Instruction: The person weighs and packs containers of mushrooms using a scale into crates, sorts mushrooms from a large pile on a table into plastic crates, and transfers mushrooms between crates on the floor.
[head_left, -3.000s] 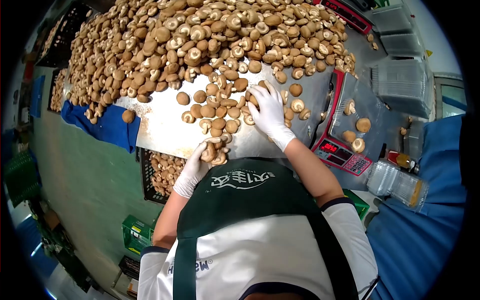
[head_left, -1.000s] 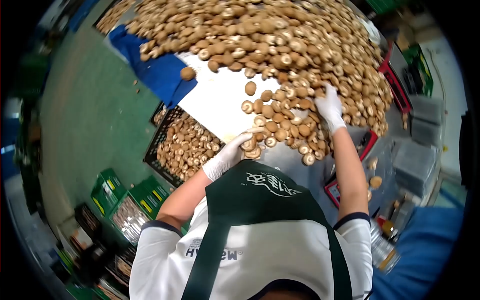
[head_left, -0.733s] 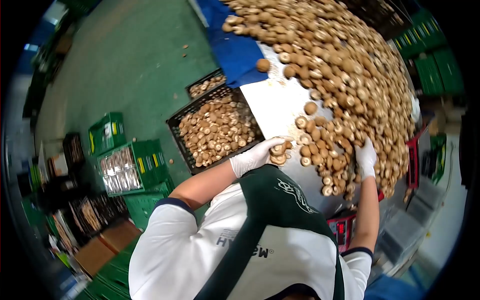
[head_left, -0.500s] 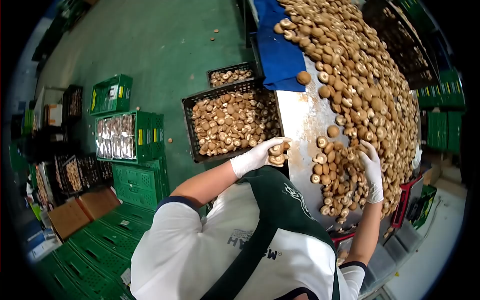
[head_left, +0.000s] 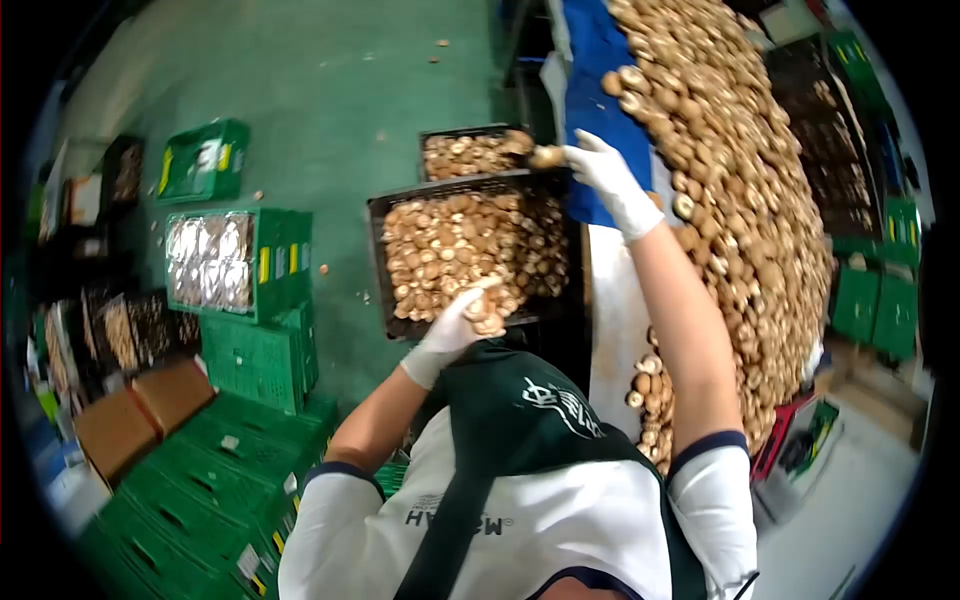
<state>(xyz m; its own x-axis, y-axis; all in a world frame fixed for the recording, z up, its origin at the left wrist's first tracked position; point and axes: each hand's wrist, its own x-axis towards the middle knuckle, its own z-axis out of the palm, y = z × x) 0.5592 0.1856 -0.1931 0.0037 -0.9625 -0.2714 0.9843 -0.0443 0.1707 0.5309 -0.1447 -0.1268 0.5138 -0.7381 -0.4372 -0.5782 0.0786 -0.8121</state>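
My left hand (head_left: 455, 330), in a white glove, is curled around a few brown-capped mushrooms (head_left: 487, 318) at the near edge of the large black crate (head_left: 376, 255). That crate is heaped with mushrooms (head_left: 440, 240). My gloved right hand (head_left: 608, 178) reaches over the blue cloth (head_left: 590, 100) with its fingers stretched out. Just off its fingertips, a blurred mushroom (head_left: 546, 157) and another mushroom (head_left: 518, 142) are in the air beside the smaller black crate (head_left: 425, 155), which also contains mushrooms.
A long pile of mushrooms (head_left: 740, 200) covers much of the metal table (head_left: 612, 300) on my right. Stacked green crates (head_left: 200, 470) stand at left, one green crate (head_left: 280, 260) holding wrapped packs. A cardboard box (head_left: 140, 420) sits beyond them.
My right hand has left the pile and swung forward and left, releasing mushrooms toward the smaller crate. My left hand, still holding mushrooms, has moved left over the large crate.
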